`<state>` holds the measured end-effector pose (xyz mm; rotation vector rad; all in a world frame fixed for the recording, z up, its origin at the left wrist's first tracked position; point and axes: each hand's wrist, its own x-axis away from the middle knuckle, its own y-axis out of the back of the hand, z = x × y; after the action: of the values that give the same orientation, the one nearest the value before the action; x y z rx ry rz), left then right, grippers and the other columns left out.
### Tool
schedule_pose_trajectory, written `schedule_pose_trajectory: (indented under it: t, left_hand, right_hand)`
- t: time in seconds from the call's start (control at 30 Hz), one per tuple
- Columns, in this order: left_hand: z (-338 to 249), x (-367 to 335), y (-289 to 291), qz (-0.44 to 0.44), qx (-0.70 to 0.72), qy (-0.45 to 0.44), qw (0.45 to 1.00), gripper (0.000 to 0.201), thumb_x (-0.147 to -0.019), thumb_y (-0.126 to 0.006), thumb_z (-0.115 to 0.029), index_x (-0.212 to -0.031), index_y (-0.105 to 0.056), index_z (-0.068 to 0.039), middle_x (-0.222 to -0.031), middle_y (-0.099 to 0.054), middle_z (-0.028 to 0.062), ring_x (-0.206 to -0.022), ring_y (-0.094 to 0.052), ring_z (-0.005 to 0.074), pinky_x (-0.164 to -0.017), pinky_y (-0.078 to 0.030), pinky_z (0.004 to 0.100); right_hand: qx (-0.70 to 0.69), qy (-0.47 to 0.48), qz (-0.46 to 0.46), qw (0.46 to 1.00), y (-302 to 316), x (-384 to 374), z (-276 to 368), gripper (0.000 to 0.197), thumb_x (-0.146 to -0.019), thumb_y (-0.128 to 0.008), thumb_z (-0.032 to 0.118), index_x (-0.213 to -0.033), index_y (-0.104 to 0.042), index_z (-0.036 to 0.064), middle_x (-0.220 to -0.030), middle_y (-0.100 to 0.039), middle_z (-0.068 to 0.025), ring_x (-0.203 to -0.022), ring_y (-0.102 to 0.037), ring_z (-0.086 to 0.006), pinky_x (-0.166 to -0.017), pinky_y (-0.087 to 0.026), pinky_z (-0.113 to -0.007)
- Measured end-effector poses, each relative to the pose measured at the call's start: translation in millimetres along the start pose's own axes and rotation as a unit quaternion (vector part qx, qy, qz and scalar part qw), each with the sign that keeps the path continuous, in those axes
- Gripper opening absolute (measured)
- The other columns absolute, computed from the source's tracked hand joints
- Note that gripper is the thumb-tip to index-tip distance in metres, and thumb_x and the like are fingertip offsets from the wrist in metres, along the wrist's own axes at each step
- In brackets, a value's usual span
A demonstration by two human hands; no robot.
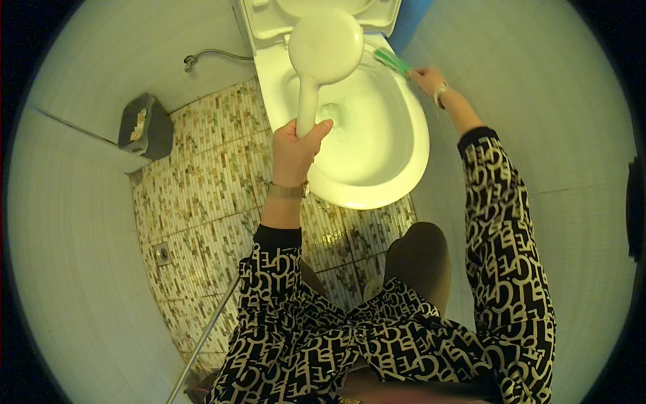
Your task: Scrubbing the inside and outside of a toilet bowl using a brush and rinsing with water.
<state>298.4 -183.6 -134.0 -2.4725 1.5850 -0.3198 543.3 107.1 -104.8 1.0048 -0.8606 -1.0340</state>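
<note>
My left hand point(296, 153) is wrapped round the handle of a pale water dipper point(327, 47), whose round head is held over the back left of the toilet bowl point(367, 196). At the far right of the bowl, my right hand point(428, 81) grips a green brush point(391, 60). The brush's head lies against the back right of the rim, where the surface looks wet and foamy. Water stands in the bottom of the bowl. The dipper hides part of the raised seat and the bowl's back left, and my fingers cover the brush's near end.
A grey waste bin point(148, 128) with pale paper in it stands by the left wall. A hose point(219, 53) runs from a wall valve to the toilet. A floor drain point(161, 254) sits in the mosaic tiles, and a thin metal pole point(205, 337) leans at lower left.
</note>
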Motion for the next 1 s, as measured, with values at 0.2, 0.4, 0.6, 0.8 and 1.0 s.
schedule_pose_trajectory:
  t: [0.2,0.4,0.6,0.8,1.0]
  left_hand:
    - [2,-3,3,-0.003,-0.002,0.015,1.0,0.03,-0.077,-0.074,-0.021,-0.061,-0.053,-0.007,-0.051,-0.044,-0.0048,-0.045,-0.038,0.0035,-0.042,-0.03,0.0212]
    - [6,0,18,-0.019,-0.023,-0.013,0.999,0.03,-0.077,-0.073,-0.022,-0.061,-0.053,-0.007,-0.05,-0.044,-0.0046,-0.045,-0.038,0.0036,-0.042,-0.029,0.0211]
    - [2,-2,11,0.005,0.026,-0.006,1.0,0.03,-0.076,-0.073,-0.021,-0.06,-0.052,-0.007,-0.051,-0.043,-0.0054,-0.046,-0.038,0.0028,-0.043,-0.029,0.0207]
    - [14,-5,27,-0.062,-0.07,-0.029,0.995,0.024,-0.076,-0.073,-0.02,-0.067,-0.059,-0.003,-0.054,-0.048,-0.0045,-0.047,-0.04,0.003,-0.043,-0.03,0.0204]
    - [13,-1,41,-0.132,-0.05,-0.014,0.99,0.018,-0.077,-0.072,-0.017,-0.076,-0.065,-0.001,-0.057,-0.05,-0.0043,-0.049,-0.042,0.0034,-0.044,-0.033,0.0212]
  right_hand:
    - [0.056,0.003,-0.01,0.998,1,16,-6,0.035,-0.086,-0.06,0.034,-0.094,-0.069,0.0012,-0.055,-0.052,-0.0046,-0.047,-0.044,-0.0136,-0.048,-0.037,-0.033]
    - [0.215,0.061,0.105,0.969,25,60,7,0.035,-0.085,-0.059,0.032,-0.08,-0.068,-0.0017,-0.057,-0.055,-0.0106,-0.049,-0.049,-0.0192,-0.051,-0.04,-0.037]
    - [0.315,0.054,0.02,0.947,10,28,74,0.033,-0.088,-0.054,0.03,-0.088,-0.065,-0.0011,-0.085,-0.065,-0.0174,-0.077,-0.063,-0.0322,-0.069,-0.049,-0.042]
    - [0.402,0.078,0.083,0.909,5,58,75,0.032,-0.089,-0.052,0.03,-0.097,-0.064,0.0015,-0.093,-0.066,-0.0173,-0.087,-0.063,-0.0344,-0.075,-0.051,-0.043]
    - [0.238,0.041,-0.045,0.969,-38,21,54,0.035,-0.091,-0.048,0.032,-0.097,-0.065,0.0018,-0.095,-0.065,-0.0193,-0.089,-0.063,-0.0352,-0.078,-0.05,-0.044]
